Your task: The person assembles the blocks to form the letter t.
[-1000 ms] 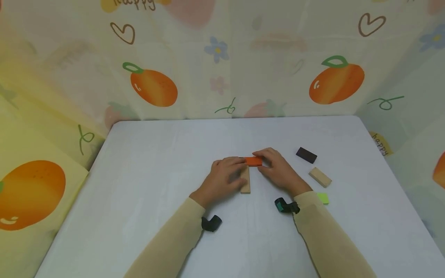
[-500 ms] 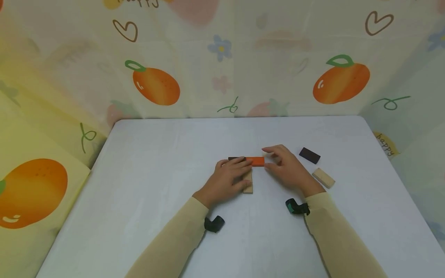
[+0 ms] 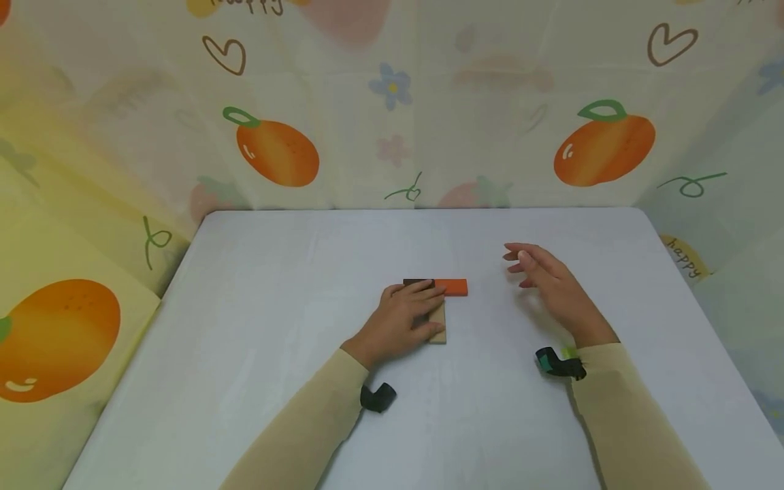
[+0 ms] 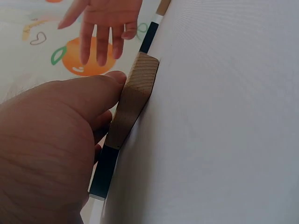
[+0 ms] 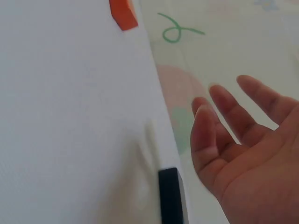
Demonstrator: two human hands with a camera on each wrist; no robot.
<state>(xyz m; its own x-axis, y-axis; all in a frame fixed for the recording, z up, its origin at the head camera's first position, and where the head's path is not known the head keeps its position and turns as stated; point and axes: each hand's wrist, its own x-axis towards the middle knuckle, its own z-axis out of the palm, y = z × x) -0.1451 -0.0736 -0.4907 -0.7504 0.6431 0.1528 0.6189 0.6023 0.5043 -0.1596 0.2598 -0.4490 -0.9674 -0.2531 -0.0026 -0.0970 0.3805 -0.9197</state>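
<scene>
My left hand (image 3: 404, 321) lies over a small group of flat blocks, its fingers stretched across a dark block (image 3: 412, 281) and the near end of an orange block (image 3: 456, 288), which lie end to end. Below them a pale wooden block (image 3: 438, 314) points toward me, making a T shape. In the left wrist view the thumb tip is right at the wooden block (image 4: 135, 93), and the dark block (image 4: 103, 172) sits behind it. My right hand (image 3: 554, 292) hovers over the table's right side, fingers loosely bent, holding nothing.
Another dark block (image 5: 171, 196) lies under the right hand in the right wrist view. A bright green piece (image 3: 569, 352) shows partly beside the right wrist. The white table (image 3: 275, 306) ends at a patterned cloth (image 3: 343, 150) behind.
The right hand has left the orange block and moved right and up, now covering the loose blocks there. The left hand stays over the group, its fingers slightly further across the orange block.
</scene>
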